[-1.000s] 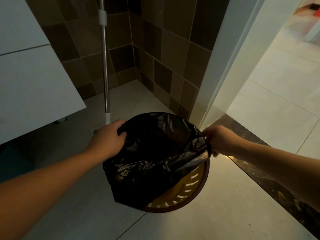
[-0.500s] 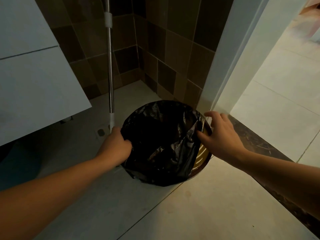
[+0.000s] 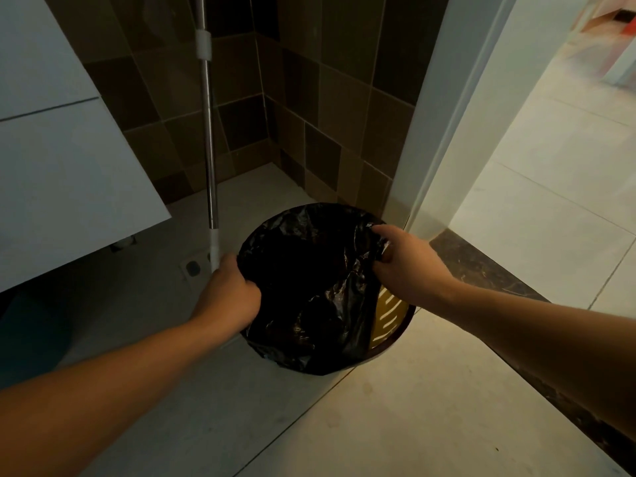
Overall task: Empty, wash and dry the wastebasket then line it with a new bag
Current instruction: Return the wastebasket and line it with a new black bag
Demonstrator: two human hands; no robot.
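You are looking down at a pale tiled floor [image 3: 395,425] in a dim bathroom corner, with brown and olive wall tiles [image 3: 327,115] on the far side and a white cabinet [image 3: 62,160] hanging at the left. A metal mop pole [image 3: 209,160] stands upright just left of the far corner, and a white door frame [image 3: 433,139] on the right opens onto a brighter room past a dark stone threshold [image 3: 481,270]. The wastebasket [image 3: 395,325] sits on the floor in the middle, close to the door frame, its slotted yellow inside showing only at the near right. A black bag [image 3: 309,287] covers the rest of its mouth. Your left hand [image 3: 229,297] is curled tight over the bag's left edge, gripping the plastic at the rim. Your right hand [image 3: 409,266] holds the far right edge, thumb and fingers pinched narrow on a fold of bag. The basket's mouth lies directly between your two hands.
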